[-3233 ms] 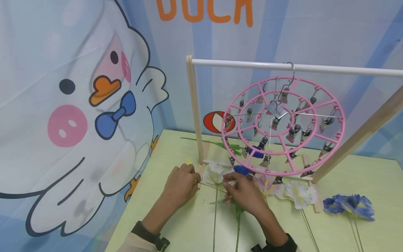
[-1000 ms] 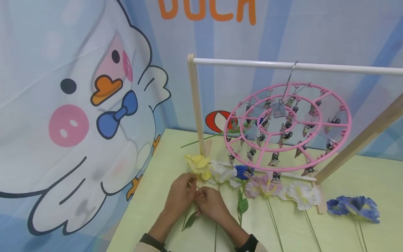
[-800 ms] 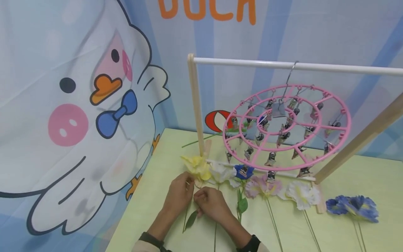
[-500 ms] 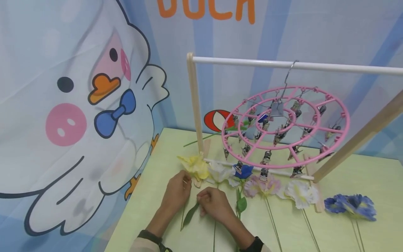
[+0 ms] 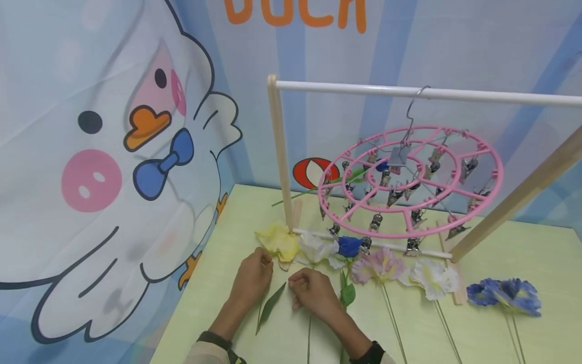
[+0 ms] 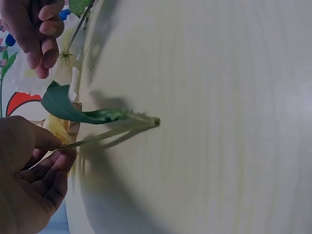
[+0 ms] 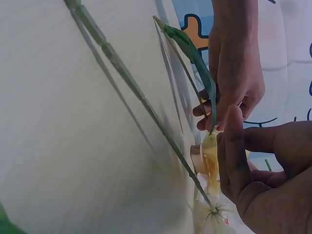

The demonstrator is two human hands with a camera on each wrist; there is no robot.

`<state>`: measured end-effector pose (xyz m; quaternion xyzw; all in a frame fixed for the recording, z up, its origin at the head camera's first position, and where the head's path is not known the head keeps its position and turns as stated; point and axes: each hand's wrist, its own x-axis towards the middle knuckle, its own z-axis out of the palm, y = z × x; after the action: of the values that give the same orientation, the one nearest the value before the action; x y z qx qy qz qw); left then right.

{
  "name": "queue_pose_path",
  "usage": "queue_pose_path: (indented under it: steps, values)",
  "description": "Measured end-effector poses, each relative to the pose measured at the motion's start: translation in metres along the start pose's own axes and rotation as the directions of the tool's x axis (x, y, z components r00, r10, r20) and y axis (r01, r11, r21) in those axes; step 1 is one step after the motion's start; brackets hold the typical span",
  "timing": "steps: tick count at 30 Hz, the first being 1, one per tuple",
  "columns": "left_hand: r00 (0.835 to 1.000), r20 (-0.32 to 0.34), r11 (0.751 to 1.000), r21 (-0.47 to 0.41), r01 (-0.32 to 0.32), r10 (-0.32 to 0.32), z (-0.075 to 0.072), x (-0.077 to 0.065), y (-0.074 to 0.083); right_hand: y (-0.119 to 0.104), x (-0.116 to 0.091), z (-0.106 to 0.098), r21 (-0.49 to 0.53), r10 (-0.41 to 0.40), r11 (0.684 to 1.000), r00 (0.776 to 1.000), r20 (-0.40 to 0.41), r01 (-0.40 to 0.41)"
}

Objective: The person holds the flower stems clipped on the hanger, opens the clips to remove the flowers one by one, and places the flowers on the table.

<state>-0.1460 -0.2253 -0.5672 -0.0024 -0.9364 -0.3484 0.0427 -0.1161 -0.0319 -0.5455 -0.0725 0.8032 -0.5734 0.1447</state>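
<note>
My left hand [image 5: 252, 275] pinches the thin stem [image 6: 92, 140] of a yellow artificial flower [image 5: 279, 241] between thumb and fingers, just below the bloom. A long dark green leaf [image 5: 273, 307] rises from the low end of that stem, its tip pointing toward the gap between my hands. Beside the leaf tip is my right hand [image 5: 314, 292], fingers loosely bent and nothing between them. In the right wrist view the leaf [image 7: 204, 73] passes in front of the left hand, and the yellow petals [image 7: 210, 161] are partly hidden.
White [image 5: 316, 248], blue [image 5: 350, 246], pink [image 5: 379, 265], white and purple-blue [image 5: 511, 296] flowers lie in a row to the right. Behind them a pink round clip hanger [image 5: 411, 234] hangs from a white rail [image 5: 345, 89] on a wooden stand [image 5: 279, 151]. Another green stem [image 5: 300, 193] lies behind.
The yellow flower came from under the hands to the left, its stem held by the left hand. The right hand pulled the leaf outward, then let go of its tip. The hanger swung.
</note>
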Motion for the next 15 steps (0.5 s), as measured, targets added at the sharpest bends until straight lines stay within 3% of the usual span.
queue_pose_path:
  steps: [10,15]
  values:
    - [1.0,-0.012,1.0,0.023,-0.001,0.001,-0.0007,-0.0006,-0.0036,0.0016,-0.0007,-0.0061,0.013,-0.014,1.0,1.0,-0.004,0.014]
    - [0.994,-0.089,0.994,0.091,-0.053,0.061,-0.0066,-0.0007,0.0014,0.0028,-0.0006,-0.0083,-0.013,-0.017,1.0,1.0,-0.009,0.017]
